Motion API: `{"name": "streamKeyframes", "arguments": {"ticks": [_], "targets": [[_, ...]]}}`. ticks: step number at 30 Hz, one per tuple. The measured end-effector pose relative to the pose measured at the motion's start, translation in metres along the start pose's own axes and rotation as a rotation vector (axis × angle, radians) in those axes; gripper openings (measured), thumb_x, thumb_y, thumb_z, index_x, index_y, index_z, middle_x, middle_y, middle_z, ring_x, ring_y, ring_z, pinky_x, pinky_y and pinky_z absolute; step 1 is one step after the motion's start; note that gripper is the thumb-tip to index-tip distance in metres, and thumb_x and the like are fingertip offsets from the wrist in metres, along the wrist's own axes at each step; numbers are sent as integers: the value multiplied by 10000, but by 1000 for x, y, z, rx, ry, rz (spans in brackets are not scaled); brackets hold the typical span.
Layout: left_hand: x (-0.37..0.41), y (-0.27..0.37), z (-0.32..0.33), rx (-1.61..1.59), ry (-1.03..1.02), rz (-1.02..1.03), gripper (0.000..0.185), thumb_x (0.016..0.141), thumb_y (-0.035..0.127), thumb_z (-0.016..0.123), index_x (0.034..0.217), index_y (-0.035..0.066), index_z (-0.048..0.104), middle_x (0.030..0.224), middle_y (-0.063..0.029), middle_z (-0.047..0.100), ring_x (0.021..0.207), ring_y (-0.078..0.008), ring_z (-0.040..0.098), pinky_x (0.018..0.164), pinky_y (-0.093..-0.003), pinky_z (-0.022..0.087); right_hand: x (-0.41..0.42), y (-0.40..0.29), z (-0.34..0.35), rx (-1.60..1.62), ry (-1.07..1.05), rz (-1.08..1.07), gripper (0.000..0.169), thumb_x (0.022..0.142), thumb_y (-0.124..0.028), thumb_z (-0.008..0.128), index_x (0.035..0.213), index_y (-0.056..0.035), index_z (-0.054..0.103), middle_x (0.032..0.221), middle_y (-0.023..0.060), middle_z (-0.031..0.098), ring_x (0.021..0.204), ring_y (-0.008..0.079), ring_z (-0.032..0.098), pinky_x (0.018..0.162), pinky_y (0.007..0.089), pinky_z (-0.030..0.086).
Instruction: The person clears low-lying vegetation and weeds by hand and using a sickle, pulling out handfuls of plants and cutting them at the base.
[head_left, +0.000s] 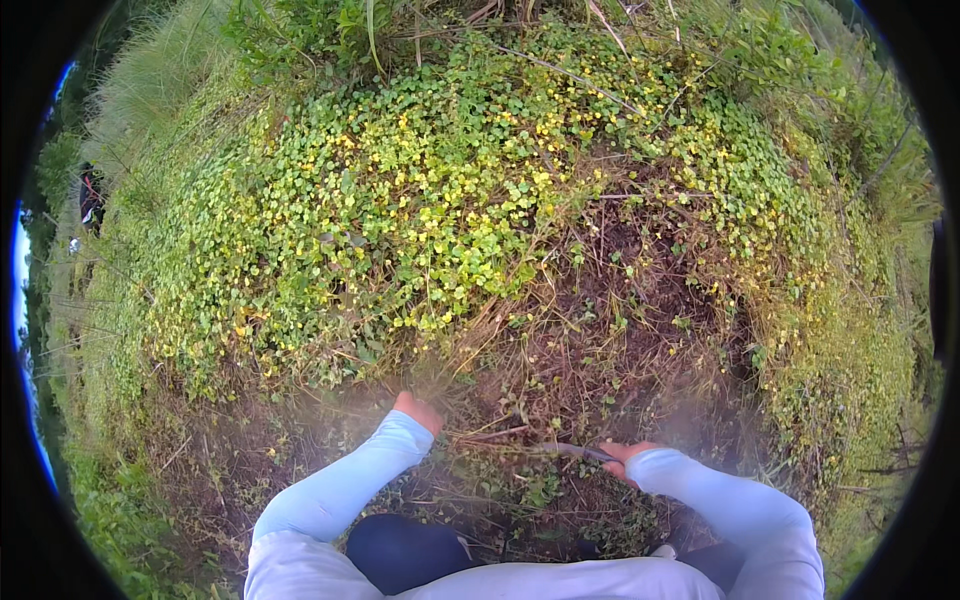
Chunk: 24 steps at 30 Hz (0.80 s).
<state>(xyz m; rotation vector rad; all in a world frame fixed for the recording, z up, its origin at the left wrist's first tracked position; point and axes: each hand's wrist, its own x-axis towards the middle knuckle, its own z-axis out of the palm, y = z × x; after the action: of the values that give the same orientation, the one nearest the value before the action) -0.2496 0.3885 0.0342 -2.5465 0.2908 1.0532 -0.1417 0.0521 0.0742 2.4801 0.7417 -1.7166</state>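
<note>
My right hand (628, 459) is closed around the handle of a sickle (574, 450), whose curved blade points left, low over the cut stems. My left hand (418, 412) is at the lower edge of the leafy ground cover (450, 240), beside a bunch of thin plant stems (480, 337); haze blurs its fingers, and whether it grips the stems cannot be told. Dry stalks (495, 435) lie between the two hands. Light blue sleeves cover both arms.
Bare brown soil (645, 292) with plant litter shows ahead to the right. Taller grass (161, 97) stands at the upper left, and bushy plants (795, 60) at the upper right. A person in dark clothing (91, 199) is at the far left. My knee (405, 551) is below my left arm.
</note>
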Motion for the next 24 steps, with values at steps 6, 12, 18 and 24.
{"name": "streamKeyframes", "arguments": {"ticks": [6, 12, 18, 24], "targets": [[-68, -6, 156, -24, -497, -109, 272, 876, 196, 496, 1089, 140, 655, 1139, -8, 629, 1073, -226, 567, 832, -424, 372, 8, 82, 15, 10, 194, -220, 463, 933, -388, 416, 1338, -168, 373, 817, 158, 618, 756, 325, 608, 672, 433, 461], [-220, 12, 258, -369, -931, -449, 352, 858, 198, 516, 1205, 149, 559, 1162, -56, 607, 1048, -265, 575, 848, -424, 409, -18, -3, -31, 399, 259, -401, 465, 909, -298, 481, 1316, -107, 362, 942, 193, 580, 867, 345, 583, 762, 413, 448], [-310, -20, 306, -419, -930, -821, 266, 833, 202, 529, 1079, 157, 623, 1128, -52, 616, 1008, -252, 590, 818, -430, 423, -3, 16, 6, 394, 647, -398, 421, 853, -276, 539, 1214, -71, 475, 886, 162, 600, 806, 303, 593, 752, 375, 459], [-287, 3, 348, -593, -210, -800, 582, 645, 299, 715, 1188, 194, 535, 1211, -113, 515, 1017, -326, 559, 860, -416, 466, 8, -24, 3, 358, 852, -626, 371, 920, -153, 475, 1275, -63, 420, 721, 32, 511, 609, 108, 485, 589, 271, 430]]}}
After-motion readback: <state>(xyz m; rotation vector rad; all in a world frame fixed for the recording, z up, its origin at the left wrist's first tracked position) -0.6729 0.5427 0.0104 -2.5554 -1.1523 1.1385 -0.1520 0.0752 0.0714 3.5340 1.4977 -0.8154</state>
